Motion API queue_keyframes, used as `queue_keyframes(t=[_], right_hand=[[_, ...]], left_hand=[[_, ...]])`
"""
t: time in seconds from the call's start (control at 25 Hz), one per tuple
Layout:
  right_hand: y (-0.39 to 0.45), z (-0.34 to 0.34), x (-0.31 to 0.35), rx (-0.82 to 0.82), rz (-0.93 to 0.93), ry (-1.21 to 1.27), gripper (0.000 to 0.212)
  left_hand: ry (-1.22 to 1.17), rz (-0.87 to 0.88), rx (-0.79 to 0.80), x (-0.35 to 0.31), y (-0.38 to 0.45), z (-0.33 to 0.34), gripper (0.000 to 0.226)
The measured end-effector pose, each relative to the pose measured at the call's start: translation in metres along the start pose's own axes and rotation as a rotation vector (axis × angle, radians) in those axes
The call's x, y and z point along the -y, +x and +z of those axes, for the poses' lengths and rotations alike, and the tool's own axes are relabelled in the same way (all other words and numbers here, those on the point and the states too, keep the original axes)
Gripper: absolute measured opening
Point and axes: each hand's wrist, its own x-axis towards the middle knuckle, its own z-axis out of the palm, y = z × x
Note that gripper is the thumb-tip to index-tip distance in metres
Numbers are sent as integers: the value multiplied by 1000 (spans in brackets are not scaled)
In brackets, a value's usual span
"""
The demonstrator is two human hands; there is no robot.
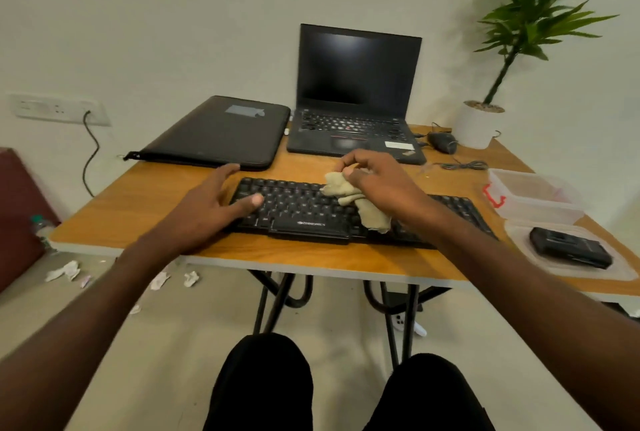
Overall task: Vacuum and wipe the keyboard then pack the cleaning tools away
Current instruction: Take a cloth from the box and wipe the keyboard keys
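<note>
Beige cloth [358,200] is bunched in the right hand [379,181], its fingers [349,162] pinching it over the middle of the black keyboard [304,208] on the counter [145,208]; the left hand [204,208], at nine o'clock, steadies the keyboard's end with fingers spread. Wiping looks under way. Next comes sweeping the cloth along the key rows, then packing it into the clear tub [540,198] at three o'clock

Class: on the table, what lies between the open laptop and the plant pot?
In the head view, a dark mouse with its cable lies between the laptop and the pot.
</note>
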Motion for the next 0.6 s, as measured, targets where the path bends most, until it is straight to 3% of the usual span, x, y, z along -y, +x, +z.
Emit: queue_keyframes(t=[0.08,0.2,0.36,0.48,0.6], right_hand=[[15,16,19,139,-23,17,18],[43,41,40,324,-121,-178,34],[71,81,53,307,-276,-278,9],[81,105,60,271,-340,-240,7],[83,110,62,338,-397,-331,10]], left_hand=[[6,-13,88,2,6,-1,128],[102,16,188,3,13,-3,147],[83,8,218,15,17,-4,153],[48,-3,194,20,20,-2,153],[30,-19,185,22,23,0,158]])
